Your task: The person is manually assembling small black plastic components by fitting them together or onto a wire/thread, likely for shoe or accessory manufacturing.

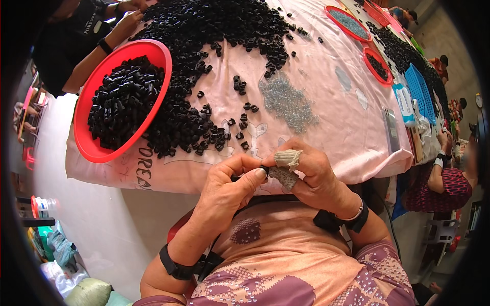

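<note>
Close to my body, over the table's near edge, my two hands meet at a small black plastic piece (264, 170). My left hand (224, 184) pinches it between thumb and forefinger. My right hand (317, 176) presses against its other side with fingertips wrapped in knitted cloth finger covers (287, 159). Fingers hide most of the piece. Just beyond my hands, several loose black plastic pieces (240, 84) lie scattered, leading to a large black heap (224, 20). A pile of small clear pieces (290, 104) rests right of them.
A red basin (162, 97) filled with black tubular pieces stands at the left. Farther right are a red tray of clear pieces (348, 24), a smaller red bowl (390, 76) and a blue basket (419, 97). Another person's arm (97, 56) reaches over the table at upper left; other people sit rightward.
</note>
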{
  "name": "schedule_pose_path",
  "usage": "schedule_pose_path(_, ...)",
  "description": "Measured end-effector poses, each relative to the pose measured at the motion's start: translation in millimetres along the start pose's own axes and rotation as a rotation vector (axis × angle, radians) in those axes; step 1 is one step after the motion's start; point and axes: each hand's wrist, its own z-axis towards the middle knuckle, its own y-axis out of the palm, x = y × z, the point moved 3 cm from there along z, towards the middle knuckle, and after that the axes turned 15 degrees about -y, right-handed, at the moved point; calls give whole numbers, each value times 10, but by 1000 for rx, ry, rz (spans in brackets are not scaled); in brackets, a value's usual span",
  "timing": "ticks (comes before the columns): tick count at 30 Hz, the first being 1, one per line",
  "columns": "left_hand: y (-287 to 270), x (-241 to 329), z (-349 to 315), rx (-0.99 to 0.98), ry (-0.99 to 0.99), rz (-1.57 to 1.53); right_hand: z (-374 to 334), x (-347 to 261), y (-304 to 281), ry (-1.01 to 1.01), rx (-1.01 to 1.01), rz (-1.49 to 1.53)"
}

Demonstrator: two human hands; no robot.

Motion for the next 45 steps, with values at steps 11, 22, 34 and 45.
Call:
schedule_pose_path(11,12,8,20,-43,-21,-126,17,1,-33,5,9,-10)
schedule_pose_path(22,20,18,-9,37,-7,0,29,47,-69,67,35,-51)
schedule_pose_path(34,142,29,-58,-127,-98,149,560,318,-14,-49,-114,-349)
schedule_pose_path(45,126,121,-107,-82,-23,186,1003,576,387,-150,-421,-789)
